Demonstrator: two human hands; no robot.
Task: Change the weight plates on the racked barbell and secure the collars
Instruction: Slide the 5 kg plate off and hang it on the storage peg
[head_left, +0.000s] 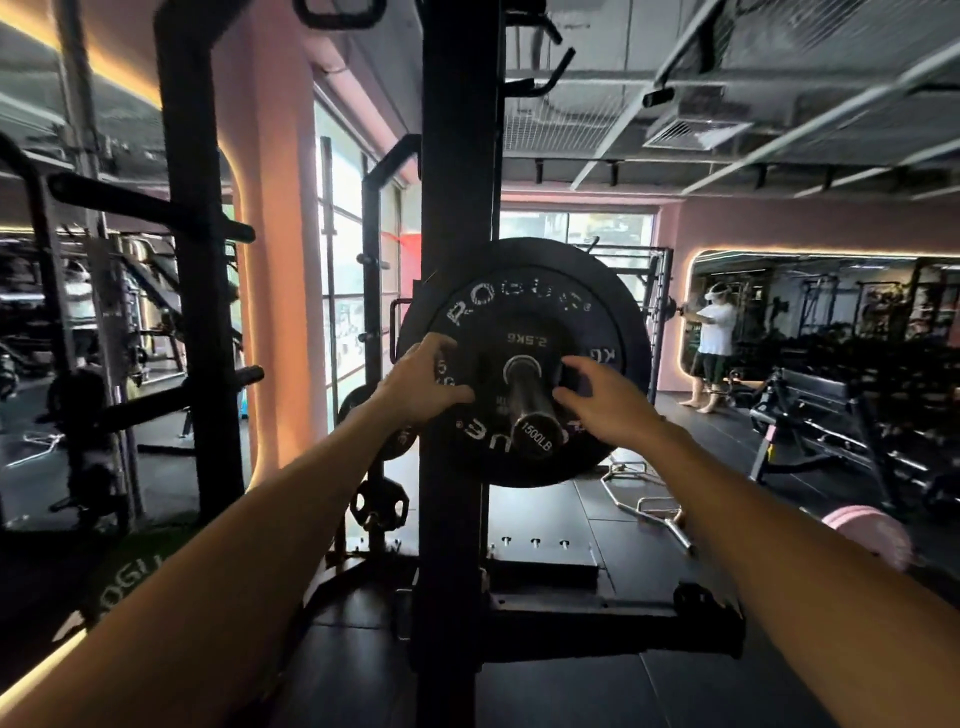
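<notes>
The barbell sleeve points straight at me, its end cap stamped 1500LB. On it sits a small black 2.5KG plate with white lettering, in front of a larger black plate. My left hand lies on the small plate's left side, fingers spread over its face. My right hand is on the small plate's right side near the sleeve, fingers curled onto it. No collar shows on the sleeve.
A black rack upright stands just left of the plates. Spare plates hang on pegs low on the left. Curl bars lie on the floor to the right. A bench and a mirror showing a person are further right.
</notes>
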